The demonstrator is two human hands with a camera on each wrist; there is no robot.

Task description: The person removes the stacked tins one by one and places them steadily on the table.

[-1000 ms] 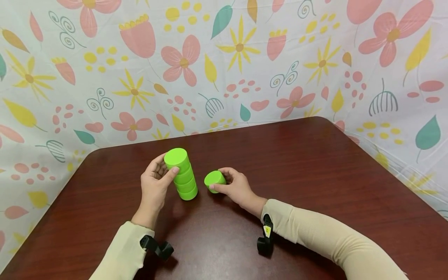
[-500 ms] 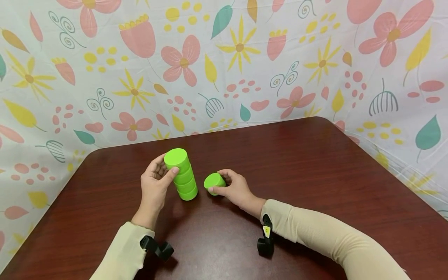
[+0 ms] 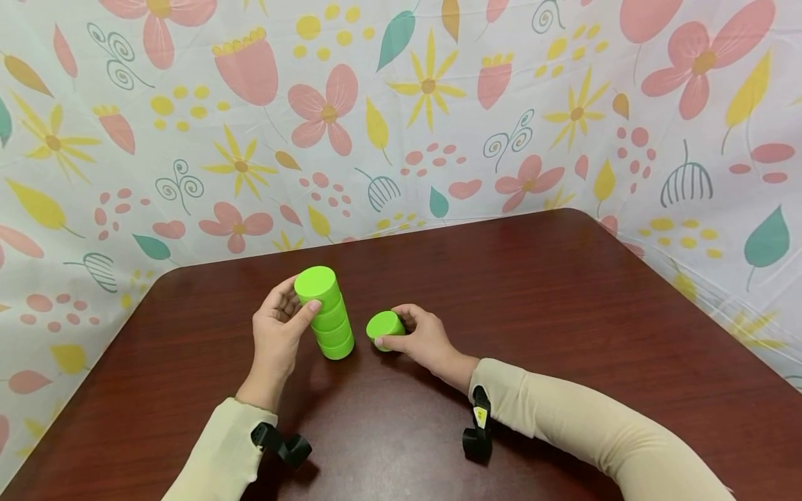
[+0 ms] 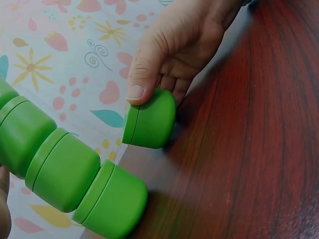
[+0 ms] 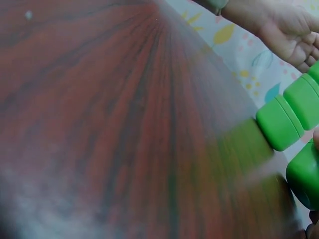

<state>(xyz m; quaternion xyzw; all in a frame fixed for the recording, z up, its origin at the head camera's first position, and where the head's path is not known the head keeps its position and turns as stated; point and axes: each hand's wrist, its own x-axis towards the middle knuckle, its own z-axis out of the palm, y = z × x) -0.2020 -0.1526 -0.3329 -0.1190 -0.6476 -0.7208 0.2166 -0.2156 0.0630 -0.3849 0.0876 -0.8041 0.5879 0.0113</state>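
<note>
Several small green lidded jars (image 3: 332, 320) stand in an upright stack left of the table's middle. My left hand (image 3: 277, 341) steadies this column near its top, thumb on the near side and fingers curled behind. Just right of the stack, my right hand (image 3: 431, 341) grips a single green jar (image 3: 383, 325) between thumb and fingers. In the left wrist view a lid seam shows on the single jar (image 4: 154, 122), which is apart from the stacked jars (image 4: 67, 172). Whether it touches the table cannot be told. The right wrist view catches the lowest stacked jar (image 5: 279, 123).
The dark reddish wooden table (image 3: 564, 313) has a glossy top and rounded far corners. Behind it hangs a white cloth (image 3: 401, 104) printed with flowers and leaves. A black wrist mount (image 3: 282, 444) sits on the left cuff and another mount (image 3: 478, 431) on the right.
The single jar in my right hand has dropped slightly and its tilt has changed a little. My left hand and the stack stay where they were.
</note>
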